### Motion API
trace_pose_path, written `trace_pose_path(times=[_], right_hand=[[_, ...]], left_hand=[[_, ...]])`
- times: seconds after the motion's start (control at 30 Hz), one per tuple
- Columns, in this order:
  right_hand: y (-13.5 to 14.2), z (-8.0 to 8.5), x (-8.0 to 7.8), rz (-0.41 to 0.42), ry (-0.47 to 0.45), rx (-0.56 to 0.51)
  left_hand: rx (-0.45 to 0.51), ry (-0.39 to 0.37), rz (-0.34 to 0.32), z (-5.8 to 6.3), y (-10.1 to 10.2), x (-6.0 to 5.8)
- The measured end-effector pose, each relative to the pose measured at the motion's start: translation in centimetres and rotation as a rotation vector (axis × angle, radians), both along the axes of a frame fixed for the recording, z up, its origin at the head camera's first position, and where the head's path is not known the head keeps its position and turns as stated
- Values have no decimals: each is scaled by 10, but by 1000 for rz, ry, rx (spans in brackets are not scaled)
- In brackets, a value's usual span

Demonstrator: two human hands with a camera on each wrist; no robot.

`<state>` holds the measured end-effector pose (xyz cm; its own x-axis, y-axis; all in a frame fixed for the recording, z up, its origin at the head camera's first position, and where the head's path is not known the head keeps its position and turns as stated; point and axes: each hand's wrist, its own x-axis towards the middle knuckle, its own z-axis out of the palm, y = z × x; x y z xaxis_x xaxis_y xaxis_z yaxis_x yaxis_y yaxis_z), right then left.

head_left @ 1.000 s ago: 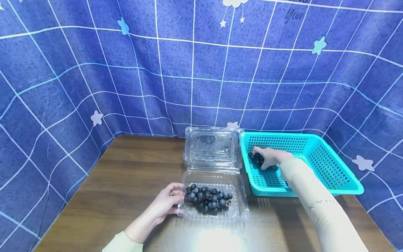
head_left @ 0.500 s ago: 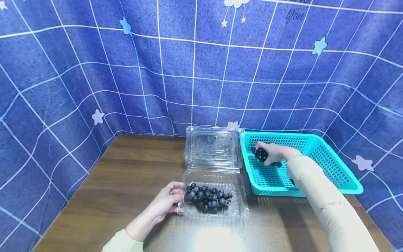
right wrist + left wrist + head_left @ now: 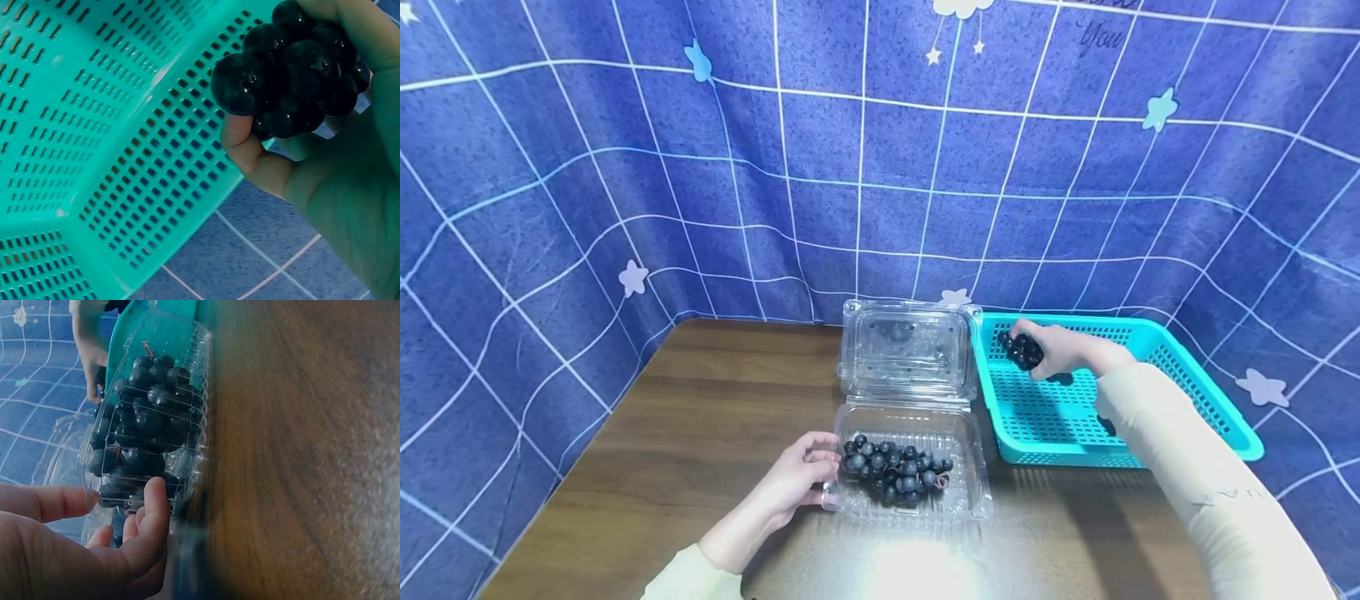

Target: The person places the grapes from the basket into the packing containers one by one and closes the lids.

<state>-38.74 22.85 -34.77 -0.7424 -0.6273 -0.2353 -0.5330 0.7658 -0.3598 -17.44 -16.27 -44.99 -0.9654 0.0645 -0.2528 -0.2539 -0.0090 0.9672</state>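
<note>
In the head view, my right hand (image 3: 1060, 350) grips a bunch of dark grapes (image 3: 1024, 351) over the left side of a turquoise basket (image 3: 1120, 458). The right wrist view shows the fingers curled round these grapes (image 3: 294, 75). My left hand (image 3: 801, 475) holds the left side of a clear plastic clamshell container (image 3: 966, 500), its lid (image 3: 910, 354) folded back. Inside lies another bunch of dark grapes (image 3: 895, 473). In the left wrist view, fingertips (image 3: 156, 487) of the left hand touch the container's wall. Some of the right fingers are hidden behind the grapes.
More dark grapes (image 3: 1105, 425) lie in the basket, partly hidden by the right sleeve (image 3: 1180, 467). The basket and container stand side by side on a wooden table (image 3: 715, 400). A blue gridded curtain (image 3: 880, 150) hangs behind and at the sides.
My right hand has lifted the grape bunch up from the basket's floor and shifted slightly right and back. The left hand and the container stay where they were.
</note>
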Motion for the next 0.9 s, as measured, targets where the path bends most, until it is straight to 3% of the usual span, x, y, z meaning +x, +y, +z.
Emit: trace_pose_path(times=[0.5,0.9], right_hand=[[-10,24,19,-28,59,-5],[-20,39,38,37,194,-90]], left_hand=[[-9,-8,10,-2,1,0],[-9,-9,7,1,1,0]])
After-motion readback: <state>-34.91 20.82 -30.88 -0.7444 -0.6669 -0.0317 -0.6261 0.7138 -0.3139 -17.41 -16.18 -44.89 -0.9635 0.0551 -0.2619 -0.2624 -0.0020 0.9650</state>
